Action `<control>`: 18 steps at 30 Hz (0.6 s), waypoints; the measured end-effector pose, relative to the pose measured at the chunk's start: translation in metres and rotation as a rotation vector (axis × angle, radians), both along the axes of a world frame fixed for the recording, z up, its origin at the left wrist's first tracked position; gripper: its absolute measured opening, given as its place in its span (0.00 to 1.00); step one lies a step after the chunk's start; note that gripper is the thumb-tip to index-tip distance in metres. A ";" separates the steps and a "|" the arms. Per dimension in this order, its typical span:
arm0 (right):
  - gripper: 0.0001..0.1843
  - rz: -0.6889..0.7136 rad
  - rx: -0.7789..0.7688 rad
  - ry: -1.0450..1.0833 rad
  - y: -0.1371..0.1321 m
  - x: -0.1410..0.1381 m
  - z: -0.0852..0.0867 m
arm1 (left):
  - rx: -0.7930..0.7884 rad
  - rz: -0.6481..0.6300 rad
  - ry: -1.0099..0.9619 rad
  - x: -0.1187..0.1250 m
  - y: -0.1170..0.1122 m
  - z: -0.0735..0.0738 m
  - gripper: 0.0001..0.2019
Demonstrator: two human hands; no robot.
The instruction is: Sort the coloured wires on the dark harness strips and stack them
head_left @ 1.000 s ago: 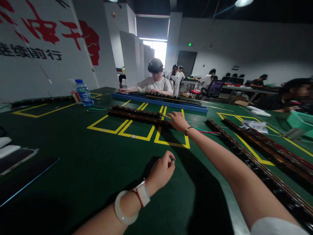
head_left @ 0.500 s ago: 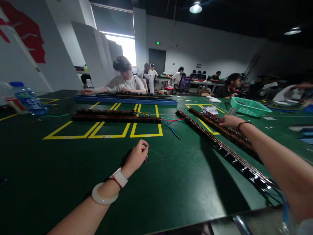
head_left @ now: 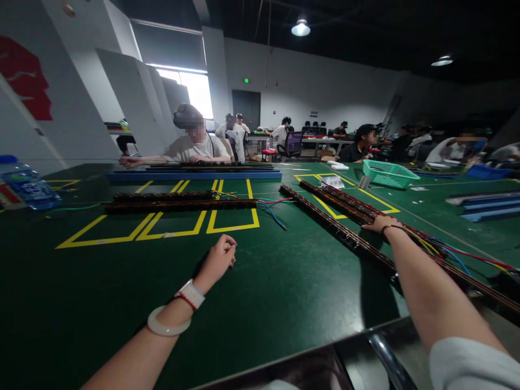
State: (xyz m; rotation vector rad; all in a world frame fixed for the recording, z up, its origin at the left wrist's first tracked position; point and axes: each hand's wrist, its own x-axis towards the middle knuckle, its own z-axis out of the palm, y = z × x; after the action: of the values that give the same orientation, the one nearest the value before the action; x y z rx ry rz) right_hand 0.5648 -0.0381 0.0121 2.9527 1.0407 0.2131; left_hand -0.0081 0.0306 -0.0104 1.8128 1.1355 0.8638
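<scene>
My left hand (head_left: 219, 259) hangs just above the green table (head_left: 260, 292), its fingers curled in with nothing seen between them. A pale watch strap and a white bangle circle that wrist. My right hand (head_left: 382, 223) reaches to the right and grips a long dark bar with copper-coloured lines (head_left: 345, 205); part of its fingers is hidden behind the bar. Beside it, nearer to me, lies a second long dark bar (head_left: 325, 218), which passes under my forearm. Coloured wires (head_left: 450, 252) come out beyond my right wrist.
Two more dark bars (head_left: 182, 205) lie across yellow tape frames (head_left: 199, 225), with loose wires (head_left: 276, 214) at their right end. A blue tray (head_left: 195, 176) stands in front of a co-worker (head_left: 190, 143). A green basket (head_left: 390, 174), a water bottle (head_left: 30, 187) and blue strips (head_left: 487, 206) sit farther out.
My right hand has come back toward me along the long bars and now rests lower on one. The view has turned to the right. My left hand stays curled above the table.
</scene>
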 end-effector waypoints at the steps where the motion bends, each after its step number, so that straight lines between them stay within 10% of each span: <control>1: 0.39 -0.022 -0.020 -0.007 -0.002 -0.001 -0.003 | 0.000 -0.002 -0.001 0.000 0.000 0.001 0.09; 18: 0.36 -0.038 0.057 -0.030 -0.013 -0.016 -0.022 | -0.007 0.005 0.005 0.001 -0.003 0.005 0.07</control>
State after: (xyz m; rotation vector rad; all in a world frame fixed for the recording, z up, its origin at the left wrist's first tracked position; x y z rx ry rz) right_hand 0.5491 -0.0514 -0.0096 3.0069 0.9908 0.2906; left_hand -0.0068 0.0273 -0.0057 1.8080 1.1450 0.8584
